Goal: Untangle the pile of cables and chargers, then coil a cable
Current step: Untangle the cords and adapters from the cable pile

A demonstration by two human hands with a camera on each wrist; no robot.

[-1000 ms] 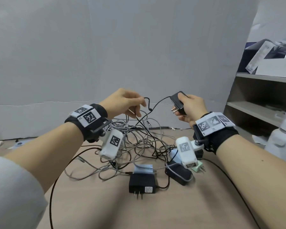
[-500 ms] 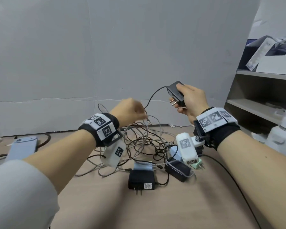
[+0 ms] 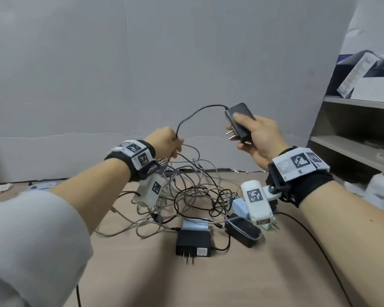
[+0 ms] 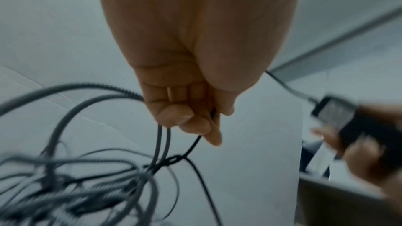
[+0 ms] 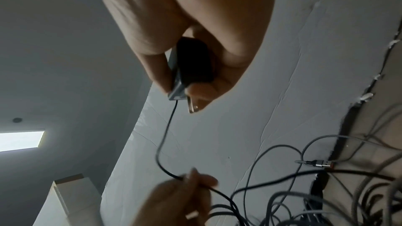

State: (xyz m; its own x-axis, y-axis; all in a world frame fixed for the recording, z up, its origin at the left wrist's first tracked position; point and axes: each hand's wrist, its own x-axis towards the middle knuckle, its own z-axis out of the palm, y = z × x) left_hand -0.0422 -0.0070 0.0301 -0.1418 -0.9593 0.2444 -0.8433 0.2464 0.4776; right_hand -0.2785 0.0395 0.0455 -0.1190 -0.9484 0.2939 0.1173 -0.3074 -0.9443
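In the last sec the right hand (image 3: 258,138) lifted the small black plug-in charger (image 3: 239,122) higher w/ a firm grip while the left hand (image 3: 166,142) slid down its thin black cable (image 3: 193,113), pinching it plus grey braided cables (image 4: 162,142) over the tangled cable pile (image 3: 193,196) mid-bench, so that lead looked partly freed.

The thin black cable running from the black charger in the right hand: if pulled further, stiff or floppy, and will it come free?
Probably floppy: the thin black cable sags in a loose arc between the black charger and left hand. It likely snags, since it crosses the grey braided cables below the fingers.
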